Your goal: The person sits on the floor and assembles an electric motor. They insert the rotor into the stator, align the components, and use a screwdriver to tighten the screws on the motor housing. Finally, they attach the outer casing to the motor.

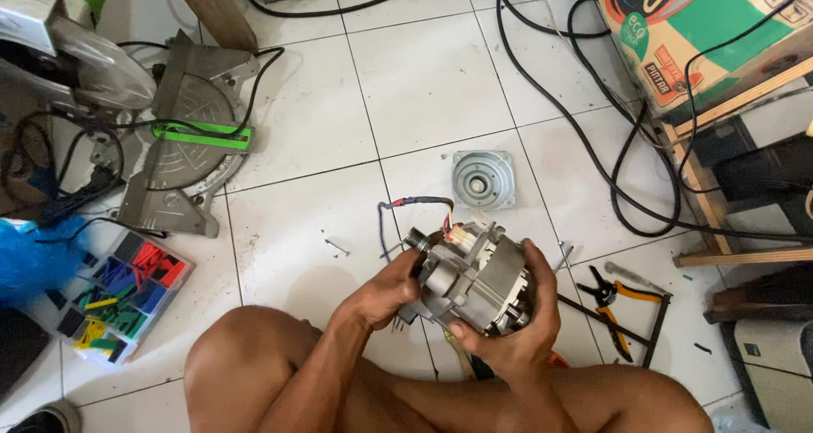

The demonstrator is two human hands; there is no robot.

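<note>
Sitting low over the white tiled floor [305,120], bare knees are seen at the bottom edge, and just above them a grey metal motor [474,276] is held off the floor between both hands. The left hand [385,293] is wrapped around the motor's left end, beside the small ribbed pulley [414,240]; the right hand [517,314] is curled under and around its right side, thumb on the casing. A white plug with red and dark wires [423,204] is seen on top of the motor. Close to the right, orange-handled pliers [614,302] and a dark metal rod [601,319] are laid on the floor; a loose screw [336,247] lies to the left. A compartment box of coloured pieces [127,293] is set further left. Beyond the motor, a square metal end plate [483,179] lies flat. Farther off, a mitre saw [169,128], black cables [576,86] and a cardboard box [703,35] are seen.
</note>
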